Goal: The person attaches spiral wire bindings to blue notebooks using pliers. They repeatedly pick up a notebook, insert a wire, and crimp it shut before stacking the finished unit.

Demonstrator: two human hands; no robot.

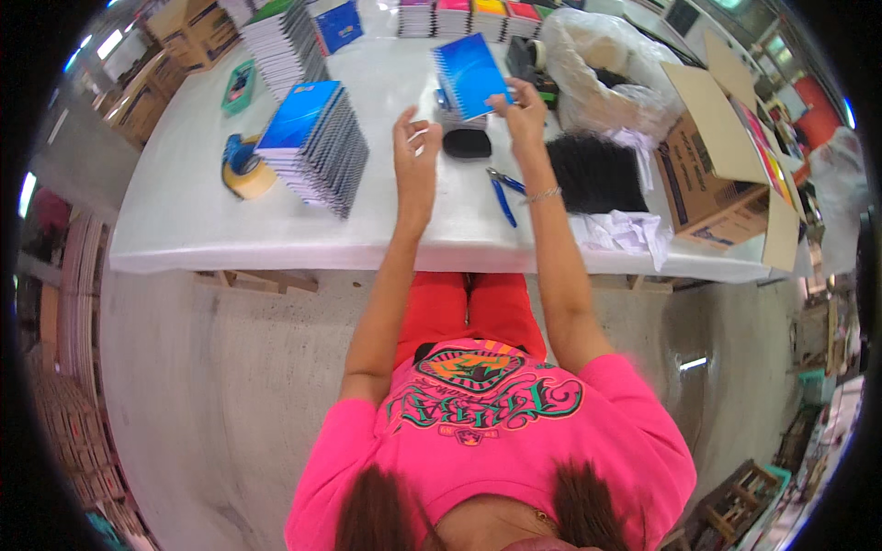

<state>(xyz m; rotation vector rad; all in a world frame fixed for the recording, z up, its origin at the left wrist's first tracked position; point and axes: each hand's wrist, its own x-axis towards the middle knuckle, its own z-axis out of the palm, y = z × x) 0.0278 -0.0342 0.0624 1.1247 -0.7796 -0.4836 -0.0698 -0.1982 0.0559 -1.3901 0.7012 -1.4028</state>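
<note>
A blue-covered spiral notebook [471, 75] is tilted up above the table, its lower right corner pinched in my right hand [524, 119]. My left hand [415, 156] hovers to the left of it, fingers apart and holding nothing. Just below the notebook lies a black oval pad [467, 143]. Blue-handled pliers [504, 197] rest on the table beside my right wrist. To the left of my left hand stands a tall stack of blue spiral notebooks [317, 142], their wire edges facing me and to the right.
A tape dispenser [246, 170] sits left of the stack. Farther back are another notebook stack [283, 50], a green tray [239, 87] and rows of coloured notebooks [455, 20]. On the right lie black wire spirals [597, 174], a clear plastic bag [602, 55] and an open carton [712, 184].
</note>
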